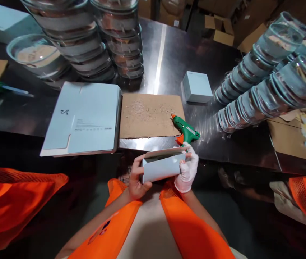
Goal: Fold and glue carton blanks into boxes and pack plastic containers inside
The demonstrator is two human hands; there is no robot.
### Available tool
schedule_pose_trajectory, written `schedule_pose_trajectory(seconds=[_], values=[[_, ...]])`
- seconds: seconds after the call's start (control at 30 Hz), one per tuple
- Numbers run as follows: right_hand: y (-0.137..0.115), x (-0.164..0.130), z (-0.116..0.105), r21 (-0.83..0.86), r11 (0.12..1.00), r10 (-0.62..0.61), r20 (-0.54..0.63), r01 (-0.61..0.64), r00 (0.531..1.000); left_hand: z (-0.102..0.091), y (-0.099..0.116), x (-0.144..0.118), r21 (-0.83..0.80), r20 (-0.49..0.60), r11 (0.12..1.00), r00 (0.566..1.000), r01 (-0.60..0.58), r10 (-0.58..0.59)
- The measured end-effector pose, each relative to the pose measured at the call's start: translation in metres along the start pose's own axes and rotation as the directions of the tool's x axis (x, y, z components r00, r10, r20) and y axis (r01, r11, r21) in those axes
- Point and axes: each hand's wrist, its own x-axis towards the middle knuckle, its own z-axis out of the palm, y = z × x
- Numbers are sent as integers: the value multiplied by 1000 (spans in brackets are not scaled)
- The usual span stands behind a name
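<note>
Nearest, an orange vest (196, 223) is worn over a pale shirt (147, 233), and orange garments of two other people are seen at the left and right edges. A small white carton (165, 169) is held up between both hands, just before the near edge of the tabletop (212, 145); its brown-faced flap is raised along the far side, and a dark opening is left below it. The carton's left end is clasped by the bare left hand (137, 181), its right end by the white-gloved right hand (188, 171), so each grip is closed around the carton. Beyond the right hand, a green glue gun (186, 130) is laid on its side, its orange nozzle resting on a cardboard sheet (150, 117) that is marked with residue. To the left of the sheet, a stack of flat white cartons (96, 104) is placed, printed with a dark logo and small text. Farther off, a closed white box (197, 86) is set between tall stacks of clear round tubs (126, 46). Behind the tabletop, an open cardboard box (223, 36) is seen.
</note>
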Motion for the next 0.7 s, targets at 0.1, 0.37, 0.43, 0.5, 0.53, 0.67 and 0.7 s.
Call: schedule_pose_trajectory(seconds=[0.1, 0.37, 0.43, 0.5, 0.53, 0.67, 0.7], values=[[-3, -3, 4, 72, 997, -32, -105, 40, 994, -2, 5, 17, -31, 113, 996, 990, -85, 88], [-22, 49, -33, -655, 752, 70, -29, -72, 997, -33, 5, 25, 291, -20, 953, 997, 79, -77], [-28, 74, -31, -849, 498, 230, -67, -176, 971, -33, 3, 23, 295, -128, 938, 980, 182, -150], [-28, 93, -24, -910, 326, 403, -111, -256, 909, -33, 1, 24, 268, -143, 924, 960, 271, -240], [-25, 100, -22, -904, 311, 442, -135, -293, 887, -32, 0, 25, 259, -128, 912, 948, 317, -293], [-10, 111, -22, -546, 689, 473, -159, -477, 866, -32, -4, 29, 206, -93, 863, 887, 461, -452], [-9, 110, -25, -428, 762, 482, -128, -487, 867, -32, -4, 29, 187, -104, 858, 878, 479, -468]])
